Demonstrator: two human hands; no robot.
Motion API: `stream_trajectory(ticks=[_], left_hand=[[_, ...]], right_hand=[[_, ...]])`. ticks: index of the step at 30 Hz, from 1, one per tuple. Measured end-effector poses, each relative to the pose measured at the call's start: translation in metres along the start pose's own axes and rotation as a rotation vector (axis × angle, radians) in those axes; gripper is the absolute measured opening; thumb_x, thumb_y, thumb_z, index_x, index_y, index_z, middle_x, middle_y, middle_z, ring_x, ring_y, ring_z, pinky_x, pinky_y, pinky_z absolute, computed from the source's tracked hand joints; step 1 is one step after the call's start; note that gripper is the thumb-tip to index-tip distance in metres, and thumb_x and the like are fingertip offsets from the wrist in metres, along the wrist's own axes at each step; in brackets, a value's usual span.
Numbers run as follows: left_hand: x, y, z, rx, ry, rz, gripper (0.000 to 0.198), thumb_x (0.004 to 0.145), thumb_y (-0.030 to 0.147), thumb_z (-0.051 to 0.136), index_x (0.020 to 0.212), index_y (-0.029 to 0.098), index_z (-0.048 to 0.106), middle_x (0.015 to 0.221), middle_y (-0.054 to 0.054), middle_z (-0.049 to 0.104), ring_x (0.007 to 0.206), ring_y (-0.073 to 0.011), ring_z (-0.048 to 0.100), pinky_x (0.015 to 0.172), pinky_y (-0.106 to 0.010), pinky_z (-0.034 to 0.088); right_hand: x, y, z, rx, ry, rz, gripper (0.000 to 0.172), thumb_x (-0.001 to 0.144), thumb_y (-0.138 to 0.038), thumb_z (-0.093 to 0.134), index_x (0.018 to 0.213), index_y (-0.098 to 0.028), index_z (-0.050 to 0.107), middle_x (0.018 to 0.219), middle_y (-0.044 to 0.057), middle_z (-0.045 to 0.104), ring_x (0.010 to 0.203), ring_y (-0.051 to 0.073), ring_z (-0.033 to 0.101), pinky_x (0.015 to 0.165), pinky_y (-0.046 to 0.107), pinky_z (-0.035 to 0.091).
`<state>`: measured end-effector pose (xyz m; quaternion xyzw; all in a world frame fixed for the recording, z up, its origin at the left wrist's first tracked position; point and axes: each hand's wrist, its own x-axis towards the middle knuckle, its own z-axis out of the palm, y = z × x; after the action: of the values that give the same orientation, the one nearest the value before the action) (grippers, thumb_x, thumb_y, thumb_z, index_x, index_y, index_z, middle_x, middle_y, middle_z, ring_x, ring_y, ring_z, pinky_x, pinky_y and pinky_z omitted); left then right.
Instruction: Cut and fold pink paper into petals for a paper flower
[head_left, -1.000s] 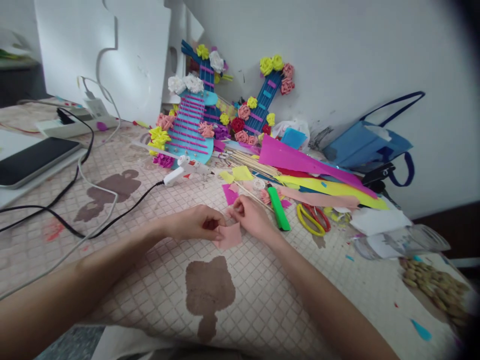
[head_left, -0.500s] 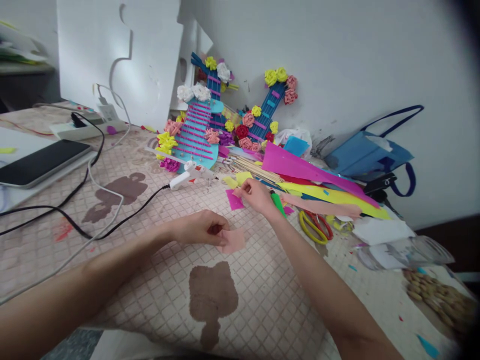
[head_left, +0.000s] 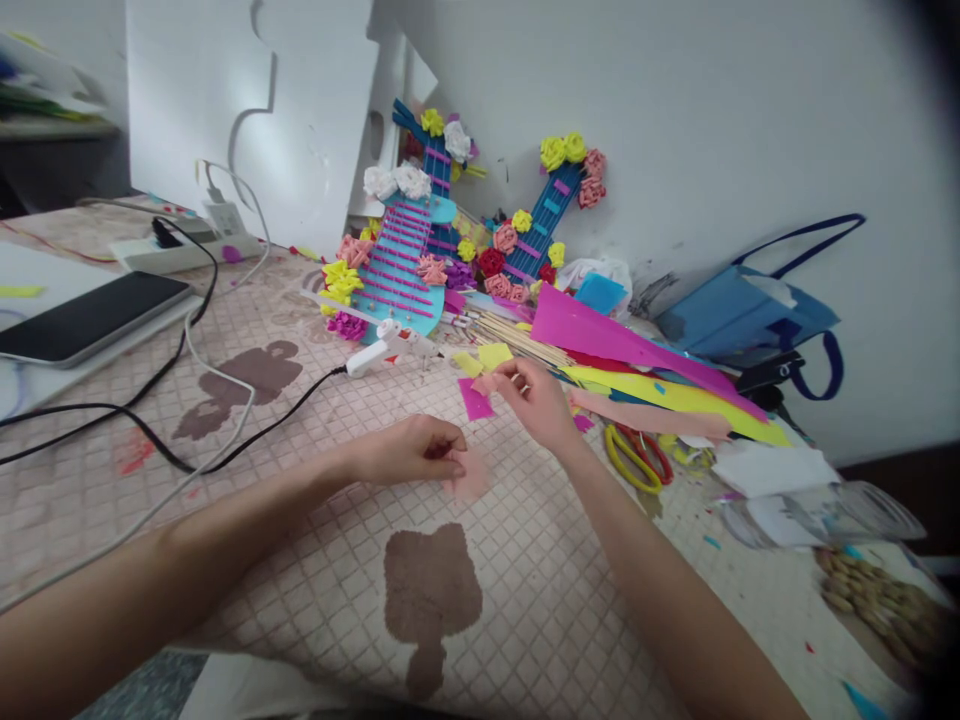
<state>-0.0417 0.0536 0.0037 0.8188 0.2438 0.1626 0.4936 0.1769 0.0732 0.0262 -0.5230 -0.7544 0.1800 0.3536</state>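
My left hand [head_left: 412, 450] pinches a piece of pale pink paper [head_left: 471, 476] by its edge, just above the tablecloth; the paper is blurred. Farther out, my right hand [head_left: 538, 402] has its thumb and fingers closed on a small pale pink paper piece [head_left: 484, 385]. That piece partly covers a magenta paper square [head_left: 474, 402] on the table. Yellow paper pieces [head_left: 493, 355] lie just beyond the fingertips. To the left of these rests a white glue gun [head_left: 386, 346], its nozzle toward the papers.
Yellow-handled scissors [head_left: 632, 460] lie right of my right forearm, near coloured paper strips [head_left: 645, 350] and thin wooden sticks [head_left: 517, 338]. Flower-decorated blue crafts [head_left: 397, 270] stand at the back. A black cable [head_left: 262, 430] and a phone [head_left: 97, 315] occupy the left.
My right hand has drawn slightly back to the right, with a small pink piece now showing in its fingers. The pink paper in my left hand has shifted and blurred.
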Motion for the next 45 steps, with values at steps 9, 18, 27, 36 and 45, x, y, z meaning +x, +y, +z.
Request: stream_trajectory(ticks=[9,18,27,36,45], left_hand=[[-0.001,0.008,0.006,-0.072,-0.132,0.024,0.021,0.083,0.031,0.059,0.072,0.013,0.054,0.062,0.003,0.052,0.054,-0.0067,0.044,0.048,-0.017,0.032],[0.008,0.002,0.010,-0.496,0.056,-0.099,0.028,0.083,0.033,0.063,0.102,0.014,0.054,0.073,0.001,0.060,0.065,-0.0108,0.059,0.060,-0.023,0.047],[0.016,-0.001,0.015,-0.700,0.151,-0.164,0.045,0.075,0.022,0.070,0.113,0.014,0.048,0.081,-0.001,0.065,0.070,-0.0110,0.062,0.066,-0.027,0.050],[0.030,-0.010,0.011,-0.466,0.140,-0.048,0.019,0.077,0.021,0.067,0.089,0.011,0.056,0.075,0.000,0.062,0.066,-0.0091,0.059,0.061,-0.023,0.048],[0.022,-0.002,0.012,-0.067,0.403,0.049,0.030,0.078,0.029,0.067,0.102,0.015,0.059,0.106,-0.009,0.062,0.100,-0.0202,0.057,0.083,-0.035,0.048]], right_hand=[[-0.059,-0.028,0.008,0.554,-0.459,0.138,0.027,0.079,-0.032,0.067,0.099,-0.020,0.053,0.092,0.002,0.059,0.082,0.014,0.058,0.072,0.028,0.047],[-0.074,-0.017,0.005,0.678,-0.275,0.342,0.022,0.078,-0.027,0.062,0.094,-0.023,0.047,0.081,-0.001,0.054,0.069,0.011,0.055,0.057,0.023,0.044],[-0.087,-0.008,0.007,0.702,-0.118,0.425,0.015,0.082,-0.025,0.058,0.092,-0.025,0.047,0.074,-0.002,0.052,0.057,0.011,0.052,0.048,0.025,0.045],[-0.101,-0.003,-0.013,0.247,-0.264,0.070,0.032,0.079,-0.006,0.044,0.099,-0.025,0.061,0.091,0.003,0.062,0.079,0.018,0.059,0.069,0.033,0.048],[-0.105,0.000,0.003,0.083,-0.013,-0.008,0.010,0.082,-0.013,0.055,0.084,-0.022,0.059,0.082,0.003,0.058,0.077,0.017,0.056,0.067,0.029,0.044]])
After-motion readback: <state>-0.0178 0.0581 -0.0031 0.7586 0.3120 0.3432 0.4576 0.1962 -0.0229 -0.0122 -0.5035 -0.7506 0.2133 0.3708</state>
